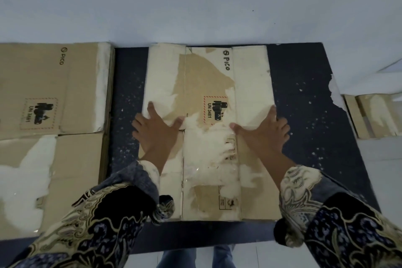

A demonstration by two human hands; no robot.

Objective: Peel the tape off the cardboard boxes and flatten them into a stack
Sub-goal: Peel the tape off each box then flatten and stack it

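Lying on dark mat (315, 115), flattened box (208, 85); pale floor (195, 2).

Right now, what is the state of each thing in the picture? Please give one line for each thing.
Middle cardboard box: flattened on the mat, outer paper torn in patches.
Left hand: open, flat on the box.
Right hand: open, flat on the box.
Left cardboard stack: flattened, lying flat, surface torn.
Right cardboard: lying flat, mostly out of view.
Dark mat: torn at its right edge.
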